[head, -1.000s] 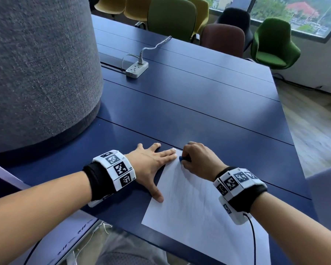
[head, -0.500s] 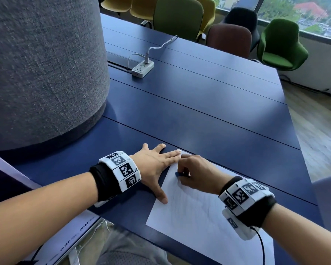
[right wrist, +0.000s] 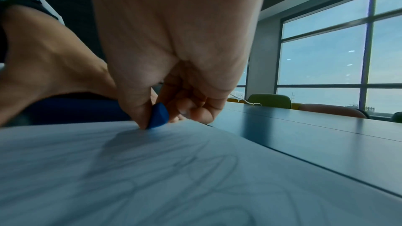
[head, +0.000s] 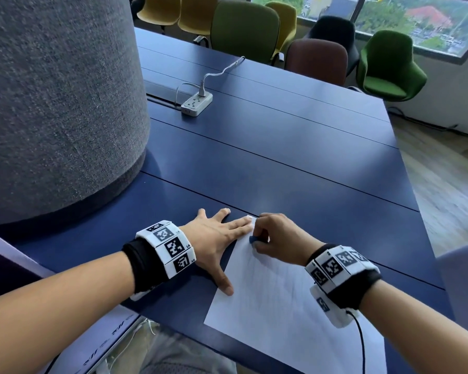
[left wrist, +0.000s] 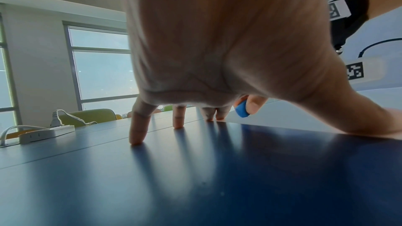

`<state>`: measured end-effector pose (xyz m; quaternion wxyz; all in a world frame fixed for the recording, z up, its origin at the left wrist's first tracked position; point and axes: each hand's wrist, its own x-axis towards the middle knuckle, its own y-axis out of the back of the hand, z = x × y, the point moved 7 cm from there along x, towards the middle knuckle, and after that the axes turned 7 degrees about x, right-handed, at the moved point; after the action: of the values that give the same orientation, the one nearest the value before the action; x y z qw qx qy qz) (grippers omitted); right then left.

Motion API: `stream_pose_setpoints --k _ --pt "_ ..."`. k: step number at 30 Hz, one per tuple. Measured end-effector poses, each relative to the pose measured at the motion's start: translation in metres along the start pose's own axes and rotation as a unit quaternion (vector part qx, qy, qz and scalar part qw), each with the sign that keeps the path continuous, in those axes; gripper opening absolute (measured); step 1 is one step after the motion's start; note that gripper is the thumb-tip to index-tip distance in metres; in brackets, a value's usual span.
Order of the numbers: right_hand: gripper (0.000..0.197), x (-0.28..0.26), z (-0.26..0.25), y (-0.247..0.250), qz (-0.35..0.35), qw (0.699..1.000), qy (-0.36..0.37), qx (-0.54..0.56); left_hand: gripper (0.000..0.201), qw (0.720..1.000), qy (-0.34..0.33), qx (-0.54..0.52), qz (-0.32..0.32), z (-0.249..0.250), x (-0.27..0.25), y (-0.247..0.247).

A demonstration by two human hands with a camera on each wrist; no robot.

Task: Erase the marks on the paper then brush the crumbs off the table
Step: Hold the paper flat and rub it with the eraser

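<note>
A white sheet of paper [head: 281,306] with faint pencil marks [right wrist: 174,169] lies on the dark blue table [head: 281,163] near its front edge. My left hand [head: 216,238] lies flat with spread fingers, pressing the paper's left edge and far corner. My right hand [head: 278,241] pinches a small blue eraser [head: 253,240] between thumb and fingers, its tip down on the paper near the far left corner. The eraser [right wrist: 158,116] shows clearly in the right wrist view and also in the left wrist view [left wrist: 241,109]. No crumbs are visible.
A large grey fabric-covered column [head: 52,103] stands on the table at the left. A white power strip [head: 196,102] with a cable lies further back. Green, yellow, brown and black chairs [head: 243,31] line the far side. The table's right edge drops to wooden floor [head: 443,184].
My right hand has rubbed the eraser back and forth near the paper's top left corner. The left hand has stayed pressed on the paper. The head view shifted slightly.
</note>
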<state>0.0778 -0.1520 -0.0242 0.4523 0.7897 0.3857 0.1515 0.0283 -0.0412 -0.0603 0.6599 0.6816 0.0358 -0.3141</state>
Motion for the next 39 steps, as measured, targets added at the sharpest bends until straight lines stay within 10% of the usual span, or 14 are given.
stream_pose_setpoints --k 6,13,39 --pt "0.007 -0.016 -0.02 -0.023 -0.082 0.996 0.033 0.011 0.139 1.0 0.003 0.0 -0.004 0.0 0.0 -0.001" --pt "0.012 0.008 0.014 0.011 0.02 0.999 -0.04 -0.007 0.14 1.0 0.007 0.013 -0.003 -0.001 -0.001 -0.001" --pt "0.009 0.007 0.014 0.006 -0.027 0.999 -0.036 -0.019 0.14 1.0 0.008 -0.001 -0.006 0.0 -0.001 -0.001"
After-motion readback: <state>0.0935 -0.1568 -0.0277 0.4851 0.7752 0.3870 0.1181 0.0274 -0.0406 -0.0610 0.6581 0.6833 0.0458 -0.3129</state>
